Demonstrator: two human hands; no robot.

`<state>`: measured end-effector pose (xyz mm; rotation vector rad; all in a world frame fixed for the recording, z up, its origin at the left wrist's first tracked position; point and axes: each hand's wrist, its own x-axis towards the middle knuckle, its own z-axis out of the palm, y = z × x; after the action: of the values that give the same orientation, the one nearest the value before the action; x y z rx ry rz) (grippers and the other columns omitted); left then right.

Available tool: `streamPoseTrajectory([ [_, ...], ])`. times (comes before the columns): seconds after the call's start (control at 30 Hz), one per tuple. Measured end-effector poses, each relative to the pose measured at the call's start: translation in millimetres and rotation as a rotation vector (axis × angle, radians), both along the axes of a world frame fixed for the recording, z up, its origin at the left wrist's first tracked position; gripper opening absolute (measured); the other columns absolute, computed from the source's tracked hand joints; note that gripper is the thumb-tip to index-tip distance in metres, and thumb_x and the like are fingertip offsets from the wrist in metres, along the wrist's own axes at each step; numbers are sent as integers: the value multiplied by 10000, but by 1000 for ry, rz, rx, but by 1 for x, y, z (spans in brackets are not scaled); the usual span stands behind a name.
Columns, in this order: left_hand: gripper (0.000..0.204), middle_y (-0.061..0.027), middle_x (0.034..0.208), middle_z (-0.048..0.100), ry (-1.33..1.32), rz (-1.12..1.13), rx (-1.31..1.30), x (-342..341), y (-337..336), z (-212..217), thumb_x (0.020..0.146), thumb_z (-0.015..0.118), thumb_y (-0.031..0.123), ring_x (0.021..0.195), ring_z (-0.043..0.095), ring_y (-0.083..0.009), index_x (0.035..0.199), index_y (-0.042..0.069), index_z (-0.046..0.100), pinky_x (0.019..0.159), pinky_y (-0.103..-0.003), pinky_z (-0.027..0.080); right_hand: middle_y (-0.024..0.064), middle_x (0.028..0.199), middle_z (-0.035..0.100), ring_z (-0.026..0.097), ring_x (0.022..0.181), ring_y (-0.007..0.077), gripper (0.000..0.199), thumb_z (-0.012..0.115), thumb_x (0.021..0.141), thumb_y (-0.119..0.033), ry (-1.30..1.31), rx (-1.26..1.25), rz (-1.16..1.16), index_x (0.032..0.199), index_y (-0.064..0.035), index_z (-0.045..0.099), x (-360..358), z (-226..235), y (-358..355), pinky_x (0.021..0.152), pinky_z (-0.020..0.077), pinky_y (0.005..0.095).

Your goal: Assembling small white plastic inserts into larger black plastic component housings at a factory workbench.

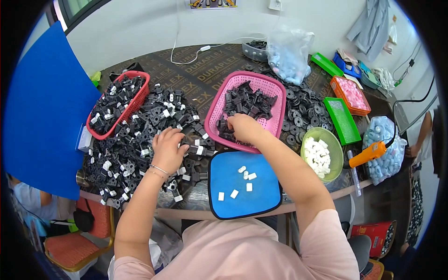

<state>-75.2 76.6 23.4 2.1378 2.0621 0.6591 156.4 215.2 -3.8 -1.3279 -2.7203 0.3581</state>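
Observation:
My right hand [245,128] reaches into a pink basket [215,103], its fingers curled down onto black plastic parts [249,99]. The fingertips are partly hidden, but they seem closed on one of these parts. My left hand [168,148] lies over the right side of a big pile of black plastic parts with white caps [140,150]. Its fingers are spread, the thumb apart, and I see nothing held. Between my forearms lies a blue mat [245,200] with dark edging, with several small white caps [249,186] on it.
White caps fill a green round basket [339,161] on the right. Black discs [305,112] lie behind it, near green trays [343,120]. A red basket [144,100] of capped parts stands left, beside a blue panel [44,112]. An orange-handled tool [368,155] hangs near a bag [387,144].

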Motion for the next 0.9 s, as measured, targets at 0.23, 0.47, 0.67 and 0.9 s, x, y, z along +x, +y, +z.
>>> streamPoseTrajectory([
  [0.23, 303, -83, 1359, 429, 82, 76, -165, -7, 14, -14, 781, 659, 225, 1343, 261, -275, 1046, 78, 637, 1064, -582, 112, 55, 727, 610, 581, 652, 136, 224, 720, 699, -71, 463, -173, -217, 908, -39, 649, 52, 44, -7, 620, 483, 282],
  [0.47, 374, -133, 1415, 342, 179, 145, 3, 7, 12, -12, 805, 642, 256, 1370, 184, -290, 1127, 71, 601, 1048, -619, 79, 13, 766, 608, 578, 654, 83, 235, 670, 757, 12, 1124, -523, -295, 969, -16, 572, 109, 51, -60, 606, 476, 217],
  [0.67, 448, -106, 1224, 534, -921, -362, -255, 83, -48, 8, 776, 673, 39, 1147, 498, -232, 1192, 30, 504, 964, -334, 401, 74, 985, 583, 593, 852, 130, 298, 685, 708, 106, 1613, -820, -278, 928, -34, 540, 102, 3, -172, 755, 515, 285],
  [0.9, 399, -110, 1123, 564, -1523, -286, -540, 135, -71, -43, 839, 593, -21, 993, 577, -178, 1209, -5, 444, 867, -315, 499, 79, 1007, 585, 595, 864, 159, 272, 686, 750, 41, 1355, -740, -218, 986, -35, 571, 110, -14, -208, 762, 504, 289],
])
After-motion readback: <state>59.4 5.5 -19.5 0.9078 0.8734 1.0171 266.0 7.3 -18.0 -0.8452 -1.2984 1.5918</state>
